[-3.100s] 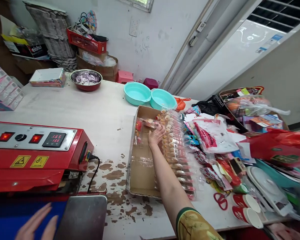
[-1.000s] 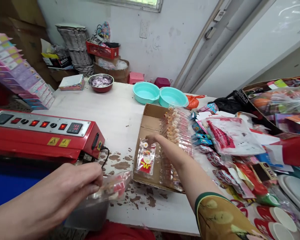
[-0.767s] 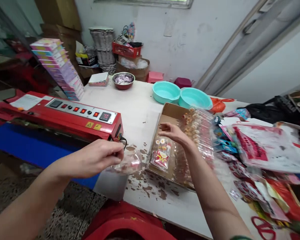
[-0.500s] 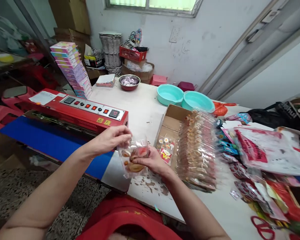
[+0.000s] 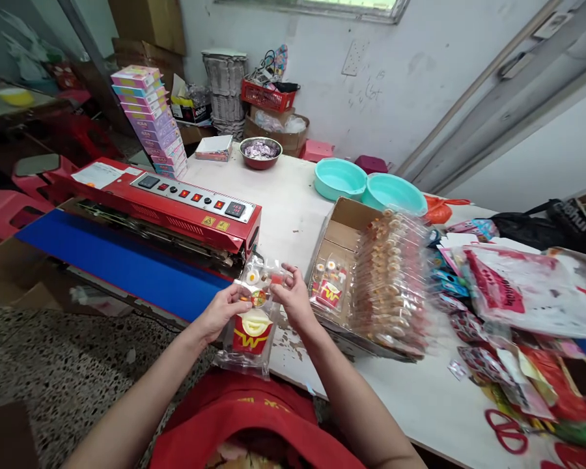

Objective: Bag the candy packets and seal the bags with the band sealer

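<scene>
My left hand [image 5: 223, 311] and my right hand [image 5: 293, 301] hold a clear plastic packet [image 5: 252, 323] between them at the table's near edge. The packet hangs upright and shows a red fries-style pouch with a yellow W and small sweets near its top. Each hand pinches one upper side of it. Just right of my right hand lies a cardboard box [image 5: 344, 228] with a similar packet [image 5: 328, 288] flat inside and a leaning row of filled packets [image 5: 393, 280] along its right side.
A red band sealer [image 5: 176, 208] with a blue belt [image 5: 117, 260] stands on the left. Two teal bowls [image 5: 368, 185], a metal bowl [image 5: 260, 152] and stacked pink boxes [image 5: 151, 120] sit farther back. Bags, wrappers, paper cups and red scissors [image 5: 510, 431] crowd the right side.
My right hand left the box and joined the left on the packet. The packet turned upright and came down to the table edge, facing me.
</scene>
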Demonstrator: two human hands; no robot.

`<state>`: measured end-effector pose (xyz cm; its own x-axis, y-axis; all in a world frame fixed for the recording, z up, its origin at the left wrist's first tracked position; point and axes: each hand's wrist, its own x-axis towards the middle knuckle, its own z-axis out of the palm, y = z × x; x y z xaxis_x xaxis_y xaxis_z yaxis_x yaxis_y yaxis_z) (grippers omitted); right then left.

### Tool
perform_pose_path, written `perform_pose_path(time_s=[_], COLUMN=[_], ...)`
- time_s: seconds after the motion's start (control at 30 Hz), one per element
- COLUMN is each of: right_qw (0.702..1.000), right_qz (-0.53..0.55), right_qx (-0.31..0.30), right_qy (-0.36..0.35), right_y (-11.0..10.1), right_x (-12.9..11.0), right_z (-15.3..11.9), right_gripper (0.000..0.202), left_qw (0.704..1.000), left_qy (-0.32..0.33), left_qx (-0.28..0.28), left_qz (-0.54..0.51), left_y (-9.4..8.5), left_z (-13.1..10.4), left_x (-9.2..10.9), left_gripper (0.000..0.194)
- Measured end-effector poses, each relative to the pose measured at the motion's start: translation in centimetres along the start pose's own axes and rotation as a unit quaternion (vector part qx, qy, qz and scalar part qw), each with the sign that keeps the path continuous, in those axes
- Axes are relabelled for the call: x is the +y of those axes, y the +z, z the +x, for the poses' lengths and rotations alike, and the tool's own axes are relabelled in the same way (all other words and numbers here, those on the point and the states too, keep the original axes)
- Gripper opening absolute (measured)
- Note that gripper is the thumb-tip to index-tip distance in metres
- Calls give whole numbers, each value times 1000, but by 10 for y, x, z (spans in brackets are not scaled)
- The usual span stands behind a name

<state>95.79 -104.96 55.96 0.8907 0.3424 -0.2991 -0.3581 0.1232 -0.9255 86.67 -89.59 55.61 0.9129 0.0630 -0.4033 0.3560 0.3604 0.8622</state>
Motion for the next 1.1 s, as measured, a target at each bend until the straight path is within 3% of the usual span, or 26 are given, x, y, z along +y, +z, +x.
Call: perform_pose_path(time_s=[0.07, 0.13, 0.27, 0.37, 0.5, 0.73, 0.83, 1.1], right_qw=[1000, 996, 980, 983, 991, 992, 993, 996], right_qz=[-16, -38, -96, -74, -49, -81, -91, -64], right_qx=[-22, -73, -173, -164, -118, -83, -59, -7], right_qy=[-17, -22, 23, 36, 46, 46, 48, 56], right_y=[-3, -9, -20, -21, -13, 7, 8, 20], right_x=[-5, -13, -24, -18, -1, 17, 26, 50], right_z=[0, 0, 9, 20, 27, 25, 29, 48], right_gripper=[85, 82, 31, 29, 30, 31, 33, 32], left_qw=[1000, 1000, 998, 998, 995, 985, 977, 957], left_qy=[-11, -15, -20, -35, -46, -59, -65, -3], left_qx=[-7, -24, -54, -54, -63, 130, 179, 272], left_qz=[3, 8, 19, 15, -60, -98, -92, -100], left_y=[-11, -22, -38, -43, -41, -38, -42, -48], left_z=[-1, -1, -2, -2, 3, 39, 47, 82], left_x=[-2, -5, -10, -13, -8, 9, 2, -22], left_gripper=[35, 36, 37, 38, 56, 40, 40, 39])
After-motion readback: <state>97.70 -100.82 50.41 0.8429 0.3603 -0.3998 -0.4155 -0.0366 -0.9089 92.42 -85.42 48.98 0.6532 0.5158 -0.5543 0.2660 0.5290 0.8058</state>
